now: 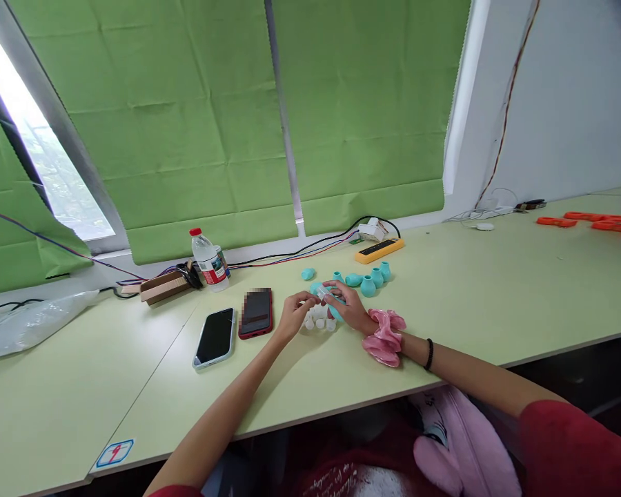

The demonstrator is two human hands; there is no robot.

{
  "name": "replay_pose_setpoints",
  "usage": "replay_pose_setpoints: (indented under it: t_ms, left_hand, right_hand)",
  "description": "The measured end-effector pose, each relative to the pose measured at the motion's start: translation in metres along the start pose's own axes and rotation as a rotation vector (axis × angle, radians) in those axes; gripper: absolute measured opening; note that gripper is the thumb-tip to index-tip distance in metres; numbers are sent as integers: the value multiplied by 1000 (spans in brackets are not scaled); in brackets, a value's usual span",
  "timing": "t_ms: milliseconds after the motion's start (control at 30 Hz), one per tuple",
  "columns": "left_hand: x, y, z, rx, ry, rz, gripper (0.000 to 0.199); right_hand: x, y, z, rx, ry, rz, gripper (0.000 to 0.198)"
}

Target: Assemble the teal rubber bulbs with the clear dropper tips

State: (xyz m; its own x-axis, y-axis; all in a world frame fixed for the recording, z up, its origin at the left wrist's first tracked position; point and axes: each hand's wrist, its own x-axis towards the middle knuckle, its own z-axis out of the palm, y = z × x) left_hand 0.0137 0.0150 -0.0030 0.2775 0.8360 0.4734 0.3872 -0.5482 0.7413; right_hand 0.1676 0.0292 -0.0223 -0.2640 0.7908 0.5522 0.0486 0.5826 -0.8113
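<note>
My right hand [348,306] is closed round a small translucent plastic piece [323,293], and turquoise shows beside its fingers. My left hand [294,313] meets it from the left, thumb and fingertips pinched together; what they grip is too small to make out. Below the fingers, several small whitish translucent caps [319,323] sit on the table. Several turquoise vase-shaped pieces stand or lie just beyond the right hand, among them one upright piece [368,286] and one on its side [353,279]. Another turquoise piece [308,274] lies farther back.
Left of my hands lie a red-cased phone [256,314] and a light-cased phone [214,338]. A red-capped bottle [209,261], an open cardboard box [164,288] and cables line the back. A yellow power strip [379,250] is behind the pieces; orange-handled scissors [615,223] lie far right.
</note>
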Motion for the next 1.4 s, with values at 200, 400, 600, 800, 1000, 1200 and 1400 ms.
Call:
replay_pose_setpoints:
  t_ms: [200,400,600,800,1000,1200,1400]
  left_hand:
    - [3,-3,8,-377,-14,-140,30]
    - [3,-7,6,-464,-21,-148,30]
    - [2,-5,4,-595,-81,-172,30]
    - [1,-3,3,-640,-146,-182,29]
    - [0,-3,9,-535,14,-265,32]
    - [-3,2,15,-484,192,-302,29]
    - [-4,5,16,-391,274,-298,24]
  right_hand:
    - [3,-1,-1,324,-111,143,29]
    - [3,-3,2,499,-167,244,32]
    - [4,-1,3,558,-169,266,32]
    - [3,0,2,477,-130,183,26]
    - [-3,4,3,168,-14,61,23]
    - [-6,4,6,-55,73,-16,24]
    - [-6,3,6,-30,42,-3,23]
